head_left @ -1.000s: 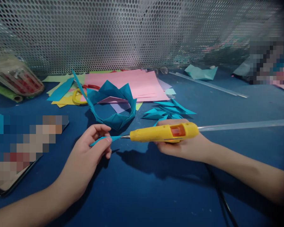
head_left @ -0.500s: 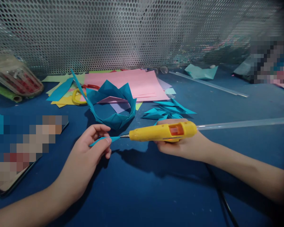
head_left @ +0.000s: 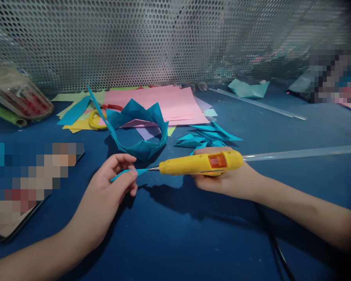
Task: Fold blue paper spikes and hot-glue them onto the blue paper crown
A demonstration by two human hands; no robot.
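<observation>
Between thumb and fingers, my left hand (head_left: 114,183) pinches a small folded piece of blue paper (head_left: 141,172) that points right. My right hand (head_left: 228,181) is wrapped round a yellow glue gun (head_left: 184,164), its metal nozzle at the tip of that paper piece. A long clear glue stick (head_left: 304,152) sticks out of the gun's back end. Just beyond my hands stands a blue paper ring with pointed peaks (head_left: 148,151), like a crown. Several folded blue paper pieces (head_left: 209,136) lie in a pile behind my right hand.
Pink paper sheets (head_left: 175,103) and scissors with a yellow handle (head_left: 95,120) lie behind the ring. Another glue stick (head_left: 260,104) and a pale folded paper (head_left: 248,89) are at the back right. A plastic jar (head_left: 20,93) stands left. A black cable (head_left: 276,246) trails at lower right.
</observation>
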